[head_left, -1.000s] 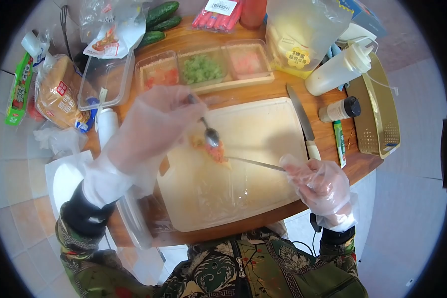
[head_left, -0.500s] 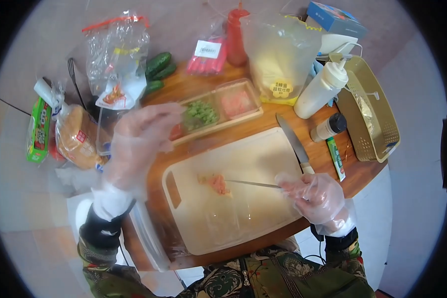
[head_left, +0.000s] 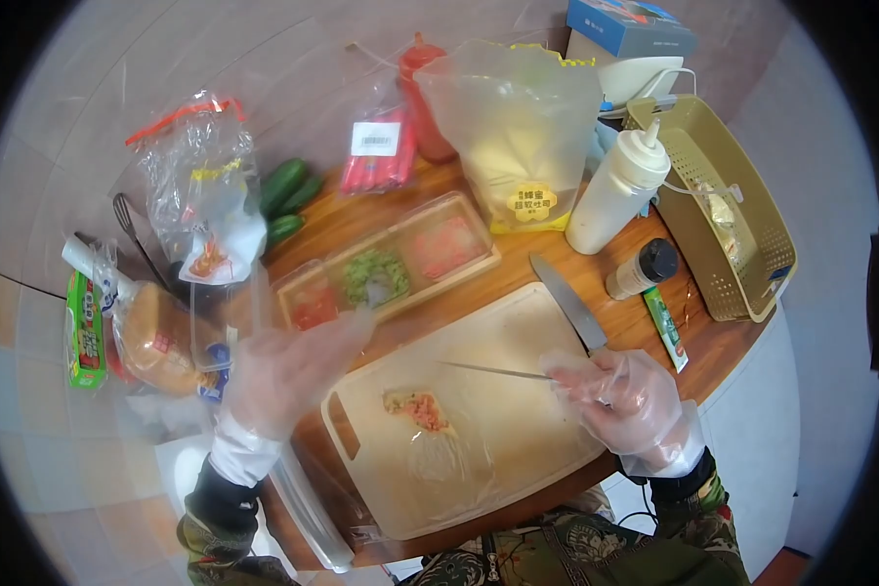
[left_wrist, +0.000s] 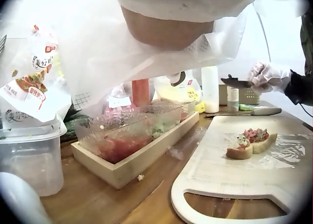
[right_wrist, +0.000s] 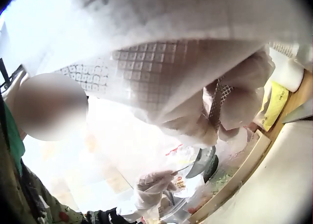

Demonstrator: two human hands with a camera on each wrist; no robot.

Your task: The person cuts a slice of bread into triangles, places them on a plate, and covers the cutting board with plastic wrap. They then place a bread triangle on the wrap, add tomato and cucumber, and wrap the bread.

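Note:
My gloved left hand [head_left: 298, 376] pinches a spoon; its bowl [head_left: 375, 290] overlaps the chopped green food [head_left: 366, 269] in the middle tub. In the right wrist view the same hand [right_wrist: 152, 190] appears beyond the cutting board. My gloved right hand [head_left: 627, 398] grips a knife [head_left: 493, 370], whose thin blade points left above the white cutting board [head_left: 503, 337]. On the board, bread [left_wrist: 264, 144] topped with chopped pink and green bits [left_wrist: 255, 135] lies on clear plastic wrap [left_wrist: 293, 153].
A wooden tray [head_left: 449, 282] holds the tubs, with red pieces [head_left: 313, 309] and pink pieces [head_left: 444, 246]. Another knife [head_left: 568, 303] lies by the board. Cucumbers [head_left: 285, 186], a white squeeze bottle [head_left: 615, 190], a seasoning jar [head_left: 641, 271] and a basket [head_left: 732, 293] stand around.
My left hand has carried the spoon from the topped bread over to the tub of green food. The right hand keeps the knife above the board. The head view has shifted.

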